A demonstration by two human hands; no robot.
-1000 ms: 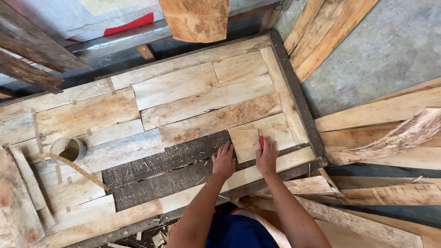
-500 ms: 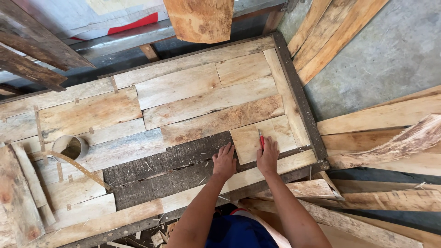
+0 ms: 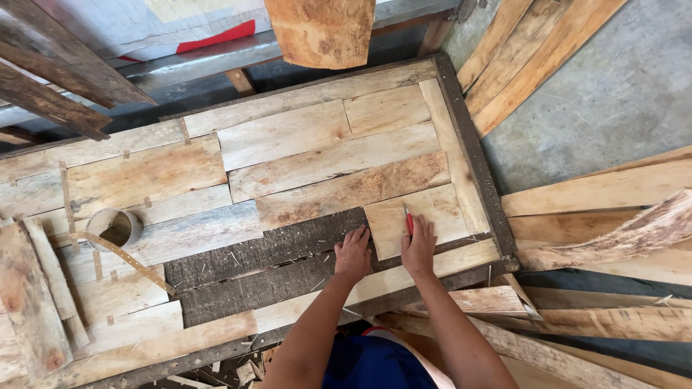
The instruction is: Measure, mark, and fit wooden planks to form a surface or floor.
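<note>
**Hands on a patchwork plank top**

Rough patchwork wooden tabletop (image 3: 288,155) carries both hands. Left hand (image 3: 352,256), fingers spread, presses the dark weathered plank (image 3: 267,252). Right hand (image 3: 419,246) grips a red pencil (image 3: 408,220) (tip forward) on the small pale square board (image 3: 425,216).

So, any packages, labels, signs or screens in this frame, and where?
Printed sheet: far side, behind the wooden panel, under dark planks; white with a red strip and a pale yellow patch, partly hidden.
No packages or screens show.
</note>
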